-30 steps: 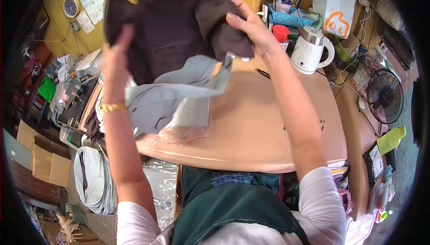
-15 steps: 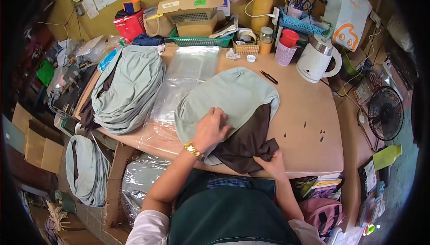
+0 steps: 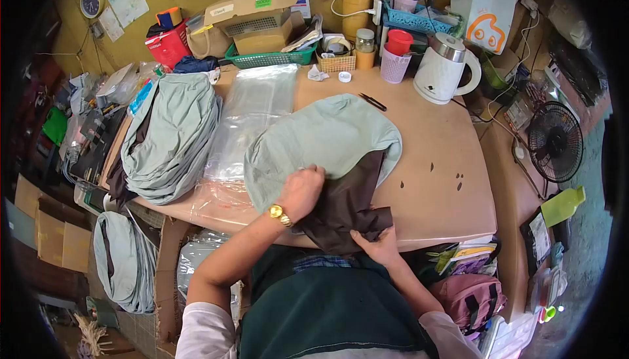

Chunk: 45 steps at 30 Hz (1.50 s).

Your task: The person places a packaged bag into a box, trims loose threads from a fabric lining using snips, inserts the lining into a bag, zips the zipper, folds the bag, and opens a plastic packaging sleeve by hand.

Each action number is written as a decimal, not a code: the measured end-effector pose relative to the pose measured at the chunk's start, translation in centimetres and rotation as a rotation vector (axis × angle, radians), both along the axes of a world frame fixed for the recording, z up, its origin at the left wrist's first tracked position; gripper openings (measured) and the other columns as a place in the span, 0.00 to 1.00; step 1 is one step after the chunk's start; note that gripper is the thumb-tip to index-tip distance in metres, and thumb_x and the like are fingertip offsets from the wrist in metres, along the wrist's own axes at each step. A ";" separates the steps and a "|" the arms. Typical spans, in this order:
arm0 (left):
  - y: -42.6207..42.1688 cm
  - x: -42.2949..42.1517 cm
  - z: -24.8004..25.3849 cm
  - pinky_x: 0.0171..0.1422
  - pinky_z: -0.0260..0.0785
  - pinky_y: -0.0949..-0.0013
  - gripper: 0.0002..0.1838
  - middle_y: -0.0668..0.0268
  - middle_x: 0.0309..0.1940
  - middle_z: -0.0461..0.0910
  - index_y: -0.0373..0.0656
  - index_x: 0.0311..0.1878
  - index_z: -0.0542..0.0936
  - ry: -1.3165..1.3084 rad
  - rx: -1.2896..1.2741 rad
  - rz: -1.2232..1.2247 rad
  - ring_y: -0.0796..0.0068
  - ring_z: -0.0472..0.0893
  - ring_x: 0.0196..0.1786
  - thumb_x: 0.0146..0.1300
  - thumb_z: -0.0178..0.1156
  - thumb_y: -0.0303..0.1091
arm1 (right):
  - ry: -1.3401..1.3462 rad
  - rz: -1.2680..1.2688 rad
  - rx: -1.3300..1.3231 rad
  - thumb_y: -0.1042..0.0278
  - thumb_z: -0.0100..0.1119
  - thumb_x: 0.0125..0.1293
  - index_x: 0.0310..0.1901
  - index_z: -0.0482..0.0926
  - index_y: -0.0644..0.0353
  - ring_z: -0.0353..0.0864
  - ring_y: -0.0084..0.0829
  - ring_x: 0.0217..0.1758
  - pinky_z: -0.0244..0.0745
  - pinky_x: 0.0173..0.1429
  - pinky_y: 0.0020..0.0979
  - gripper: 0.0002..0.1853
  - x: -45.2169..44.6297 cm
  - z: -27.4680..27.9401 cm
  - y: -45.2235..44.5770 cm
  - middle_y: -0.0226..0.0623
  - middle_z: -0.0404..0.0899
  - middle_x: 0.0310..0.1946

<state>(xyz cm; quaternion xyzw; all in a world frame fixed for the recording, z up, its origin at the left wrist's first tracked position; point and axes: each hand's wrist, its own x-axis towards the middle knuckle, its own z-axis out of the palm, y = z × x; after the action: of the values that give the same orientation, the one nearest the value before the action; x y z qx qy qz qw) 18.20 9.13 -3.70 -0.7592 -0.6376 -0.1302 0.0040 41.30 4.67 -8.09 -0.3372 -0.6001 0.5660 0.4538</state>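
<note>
A pale green cloth piece (image 3: 321, 129) with a dark brown part (image 3: 347, 192) lies spread at the front of the pinkish table (image 3: 439, 142). My left hand (image 3: 301, 192), with a gold watch at the wrist, is closed on the lower edge of the pale green part, where it meets the brown. My right hand (image 3: 379, 244) pinches the brown part's lower right corner at the table's front edge. Clear plastic bags (image 3: 252, 116) lie to the left of the cloth, partly under it. Black snips (image 3: 373, 102) rest just behind it.
A stack of similar cloths (image 3: 171, 136) lies at the left. Along the back stand a green basket (image 3: 268, 58) with boxes, a jar (image 3: 365, 47), a lilac cup (image 3: 394, 67) and a white kettle (image 3: 440, 70). A fan (image 3: 555, 141) is at the right.
The cloth, first held up in both hands, came down onto the table. Since then my left hand has closed on its edge, while my right hand keeps hold of the brown corner.
</note>
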 end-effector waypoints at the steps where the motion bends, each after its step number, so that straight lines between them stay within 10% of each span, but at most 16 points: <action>1: 0.0 -0.2 1.3 0.43 0.76 0.56 0.09 0.56 0.34 0.77 0.37 0.40 0.76 0.004 0.002 -0.004 0.51 0.81 0.42 0.55 0.61 0.21 | 0.004 -0.004 0.002 0.82 0.72 0.55 0.60 0.66 0.66 0.77 0.29 0.57 0.75 0.62 0.34 0.32 -0.3 0.3 0.2 0.39 0.76 0.54; 3: -0.3 -0.1 5.4 0.40 0.73 0.56 0.08 0.60 0.31 0.77 0.40 0.38 0.77 -0.148 0.339 -0.037 0.53 0.80 0.39 0.55 0.62 0.23 | -0.132 0.013 0.569 0.81 0.70 0.57 0.58 0.69 0.65 0.78 0.31 0.56 0.74 0.60 0.35 0.28 -1.4 1.3 1.6 0.41 0.78 0.51; 7: -2.9 2.6 12.2 0.42 0.70 0.62 0.12 0.66 0.31 0.75 0.46 0.38 0.79 -0.055 0.611 -0.349 0.63 0.78 0.36 0.49 0.64 0.27 | 0.044 -0.113 0.815 0.68 0.66 0.58 0.59 0.73 0.60 0.77 0.37 0.52 0.71 0.61 0.37 0.26 -6.4 3.3 7.9 0.40 0.78 0.51; 11: -4.4 3.1 14.0 0.47 0.68 0.62 0.13 0.68 0.33 0.74 0.47 0.40 0.79 -0.019 0.657 -0.547 0.66 0.76 0.37 0.49 0.61 0.28 | -0.278 0.059 0.642 0.56 0.51 0.75 0.73 0.60 0.58 0.58 0.37 0.77 0.53 0.80 0.38 0.30 -9.5 2.9 15.7 0.38 0.62 0.73; 13: -3.7 2.2 13.5 0.52 0.67 0.62 0.10 0.66 0.36 0.73 0.45 0.41 0.77 0.136 0.561 -0.452 0.66 0.76 0.41 0.54 0.57 0.31 | 0.634 0.352 -0.187 0.54 0.38 0.80 0.76 0.56 0.58 0.59 0.39 0.77 0.51 0.81 0.37 0.28 -9.2 6.4 16.7 0.36 0.59 0.75; 17: -3.8 0.4 13.1 0.51 0.67 0.61 0.10 0.64 0.35 0.71 0.44 0.40 0.77 0.045 0.517 -0.378 0.65 0.77 0.42 0.53 0.57 0.27 | 0.722 0.254 -0.314 0.52 0.37 0.80 0.76 0.55 0.58 0.60 0.38 0.76 0.50 0.81 0.37 0.29 -10.8 13.3 15.8 0.35 0.60 0.74; 28: -1.8 -0.3 7.4 0.34 0.69 0.56 0.09 0.55 0.32 0.76 0.40 0.45 0.74 -0.477 0.671 -0.281 0.53 0.77 0.31 0.63 0.57 0.19 | 0.698 0.019 -0.123 0.51 0.40 0.80 0.73 0.59 0.60 0.64 0.36 0.73 0.54 0.79 0.35 0.28 -10.6 15.0 16.9 0.38 0.64 0.72; 39: -2.7 -1.9 9.6 0.35 0.69 0.60 0.07 0.59 0.30 0.81 0.41 0.40 0.77 -0.347 0.686 -0.068 0.56 0.77 0.29 0.61 0.62 0.20 | 0.629 -0.001 -0.077 0.50 0.42 0.79 0.70 0.64 0.61 0.67 0.35 0.71 0.57 0.77 0.34 0.28 -10.5 15.9 16.7 0.40 0.68 0.69; 45: -5.8 2.7 6.5 0.49 0.75 0.62 0.16 0.55 0.40 0.79 0.41 0.48 0.79 -0.371 0.656 -0.502 0.56 0.80 0.43 0.56 0.66 0.25 | 0.567 -0.071 -0.040 0.50 0.43 0.78 0.69 0.66 0.62 0.69 0.34 0.70 0.59 0.75 0.33 0.27 -11.2 14.9 15.4 0.42 0.70 0.68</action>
<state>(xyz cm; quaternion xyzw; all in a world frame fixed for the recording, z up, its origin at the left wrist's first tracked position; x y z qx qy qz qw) 20.93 3.31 2.78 -0.8128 -0.3488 -0.4560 0.0984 30.14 20.10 6.83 -0.1951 -0.4258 0.6331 0.6162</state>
